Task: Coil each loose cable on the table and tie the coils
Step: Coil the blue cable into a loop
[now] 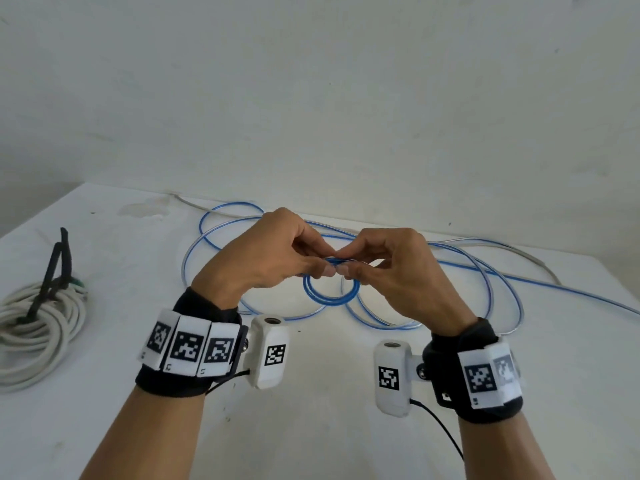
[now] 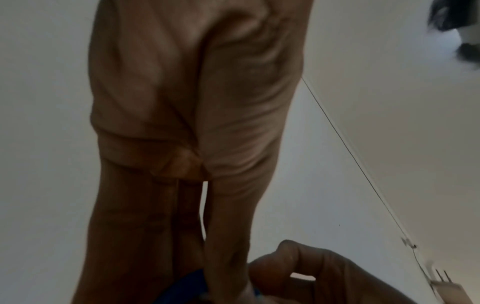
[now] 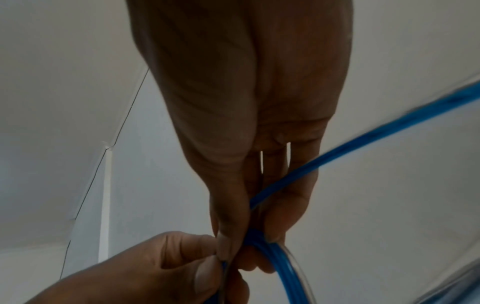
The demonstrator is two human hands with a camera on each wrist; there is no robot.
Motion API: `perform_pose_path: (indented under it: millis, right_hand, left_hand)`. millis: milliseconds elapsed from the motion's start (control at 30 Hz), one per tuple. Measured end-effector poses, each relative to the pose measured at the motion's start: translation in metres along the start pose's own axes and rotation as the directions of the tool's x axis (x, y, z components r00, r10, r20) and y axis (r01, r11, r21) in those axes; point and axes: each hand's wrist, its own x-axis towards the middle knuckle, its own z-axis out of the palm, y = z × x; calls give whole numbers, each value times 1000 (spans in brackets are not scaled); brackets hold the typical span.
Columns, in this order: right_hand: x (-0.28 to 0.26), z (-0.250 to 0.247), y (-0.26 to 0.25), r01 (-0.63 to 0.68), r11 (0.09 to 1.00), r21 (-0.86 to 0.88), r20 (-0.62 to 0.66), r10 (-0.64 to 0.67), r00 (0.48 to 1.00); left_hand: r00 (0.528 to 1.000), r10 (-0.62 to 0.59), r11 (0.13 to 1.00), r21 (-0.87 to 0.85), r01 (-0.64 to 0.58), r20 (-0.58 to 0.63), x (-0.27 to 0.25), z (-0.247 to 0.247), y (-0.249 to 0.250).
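Note:
A thin blue cable lies in wide loose loops over the white table. Above the table's middle, both hands hold a small coil wound from its end. My left hand pinches the coil's top with thumb and fingertips. My right hand pinches the same spot from the right, fingertips touching the left ones. In the right wrist view the blue cable runs between the right fingers, and one strand leads off to the upper right. The left wrist view shows mostly the left palm, with a bit of blue cable below.
A white cable coil bound with a black strap lies at the table's left edge. A thin grey-white cable trails along the back of the table by the wall.

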Motion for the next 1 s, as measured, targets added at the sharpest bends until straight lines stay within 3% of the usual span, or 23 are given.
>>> perform_pose_path:
  millis: [200,367,567,833,1000]
  right_hand:
    - [3,9,1,-11,1000,9,-56,12,998]
    - [3,14,-6,38,986,162,-194,-6,981]
    - [4,17,-10,92,946,312,-373,33,927]
    - [4,20,-14,166,907,387,-538,76,839]
    - [4,26,-16,183,880,438,-542,96,835]
  left_hand:
    - [996,0,990,144,13,-92,4,4,-1]
    - [993,11,992,-123,-26,-119,-1,-7,1]
    - [973,-11,901,-424,-89,-229,-2,-12,2]
    - [949,-13,800,-572,-180,-316,-1,-5,11]
    - [944,-16,762,-615,-202,-331,0,-2,11]
